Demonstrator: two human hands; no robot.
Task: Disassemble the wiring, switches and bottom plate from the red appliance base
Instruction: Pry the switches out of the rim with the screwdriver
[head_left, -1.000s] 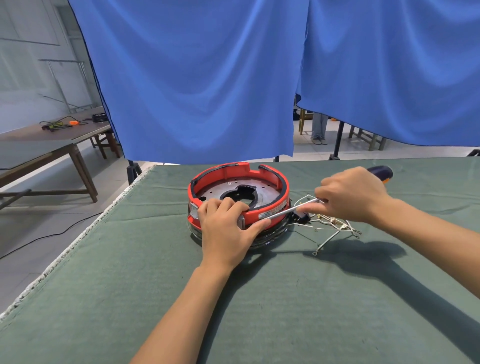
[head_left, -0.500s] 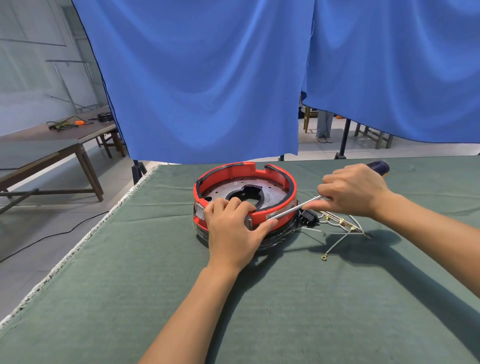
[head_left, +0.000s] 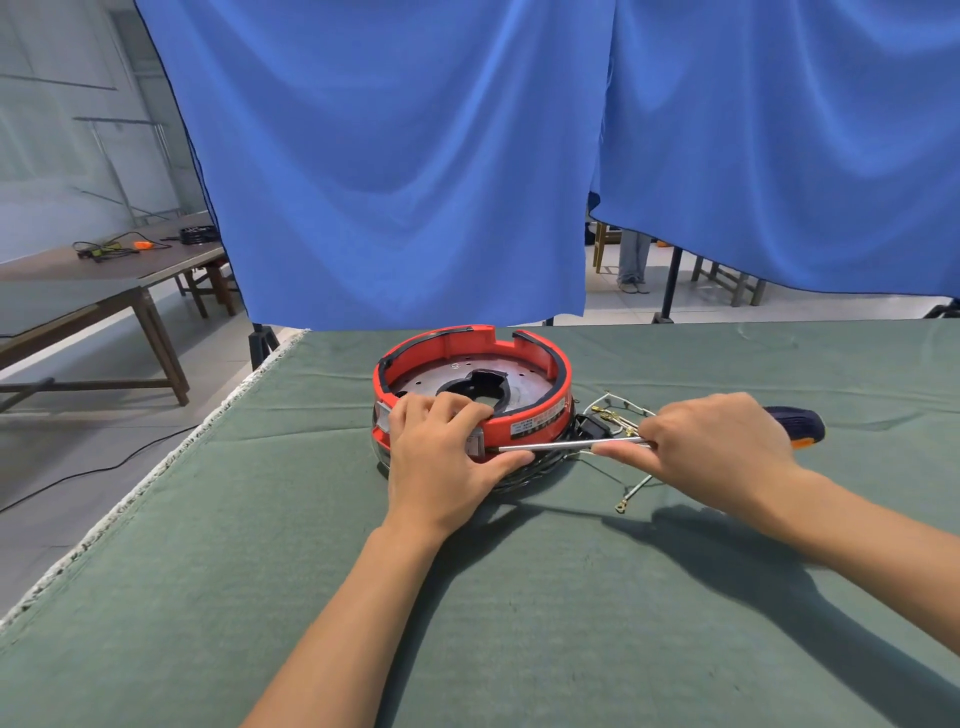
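base (head_left: 524, 415) mid-tabletop, 12 o'clock | left hand (head_left: 441, 457) curled over its near rim | right hand (head_left: 717, 447) clenches screwdriver (head_left: 550, 445), tip at base's 5 o'clock wall | step: prying switch | next: steady leverage, wires (head_left: 618, 415) at 3 o'clock

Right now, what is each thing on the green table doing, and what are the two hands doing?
Red base: sits flat on the table, open side up.
Metal plate: inside the red base.
Left hand: holds the base's near rim.
Right hand: holds the screwdriver.
Screwdriver: lies level, tip at the base's side.
Wires: loose on the cloth beside the base.
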